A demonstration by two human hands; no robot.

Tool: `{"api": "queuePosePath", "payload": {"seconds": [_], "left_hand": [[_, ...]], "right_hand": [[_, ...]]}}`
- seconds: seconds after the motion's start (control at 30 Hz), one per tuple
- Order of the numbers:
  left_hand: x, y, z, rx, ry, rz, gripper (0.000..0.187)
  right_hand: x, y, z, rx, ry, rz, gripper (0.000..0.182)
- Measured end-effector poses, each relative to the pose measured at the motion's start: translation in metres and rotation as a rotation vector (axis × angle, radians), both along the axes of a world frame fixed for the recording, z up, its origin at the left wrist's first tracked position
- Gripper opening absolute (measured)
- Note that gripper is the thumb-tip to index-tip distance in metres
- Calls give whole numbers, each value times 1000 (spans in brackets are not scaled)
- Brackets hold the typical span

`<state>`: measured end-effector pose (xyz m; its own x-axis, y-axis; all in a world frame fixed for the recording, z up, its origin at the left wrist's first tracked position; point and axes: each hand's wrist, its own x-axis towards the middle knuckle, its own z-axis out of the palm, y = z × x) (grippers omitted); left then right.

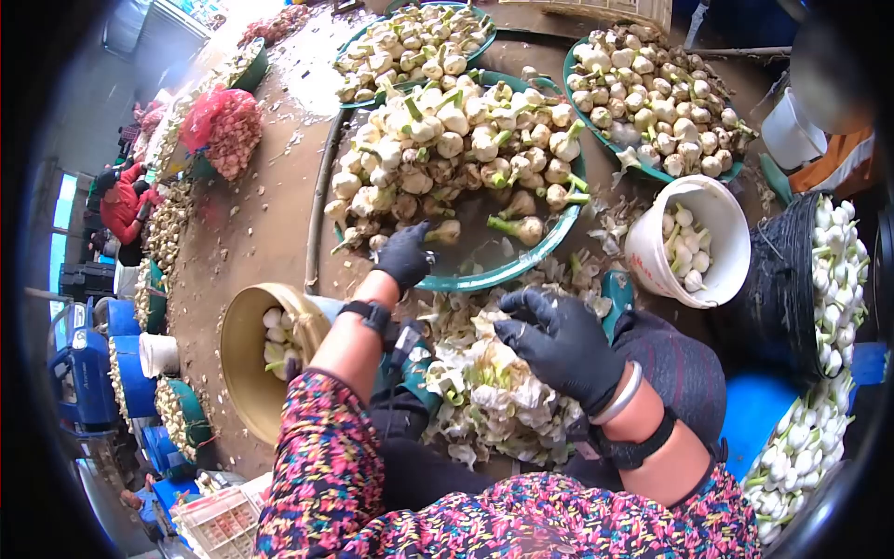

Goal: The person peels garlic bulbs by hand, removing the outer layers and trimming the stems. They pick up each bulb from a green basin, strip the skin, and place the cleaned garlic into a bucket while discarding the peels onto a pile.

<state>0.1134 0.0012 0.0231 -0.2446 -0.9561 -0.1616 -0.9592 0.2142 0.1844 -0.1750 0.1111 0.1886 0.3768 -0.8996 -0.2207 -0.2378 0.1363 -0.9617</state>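
Note:
My left hand [405, 253], in a black glove, reaches into a large green basin [503, 270] and closes on a garlic bulb [445, 231] at the near edge of the heap. My right hand [559, 343], also gloved in black, hovers over a pile of garlic skins and trimmings [484, 391] on my lap, fingers curled around what looks like a small tool; I cannot tell what it is. The basin is piled with white garlic bulbs [456, 149] bearing short green stalks.
A white bucket [722, 279] with trimmed garlic stands to the right, a yellow bowl [244, 373] with a few bulbs to the left. Two more green basins [652, 172] of garlic lie beyond. A dark basket [787, 279] of garlic is at right. A person in red [121, 205] sits far left.

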Motion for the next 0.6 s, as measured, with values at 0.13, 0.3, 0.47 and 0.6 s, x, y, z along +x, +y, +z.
{"api": "queuePosePath", "payload": {"seconds": [0.13,0.3,0.47,0.6], "left_hand": [[-19,-27,-63,0,-155,99,68],[-20,-22,-39,132,318,237,48],[-47,26,106,506,1049,367,33],[-73,80,180,464,1115,160,38]], "right_hand": [[-2,-8,0,-118,97,-44,28],[-5,-14,2,-102,151,-38,31],[1,-8,-13,-174,73,-91,69],[16,-7,-23,-112,-374,-41,77]]}}
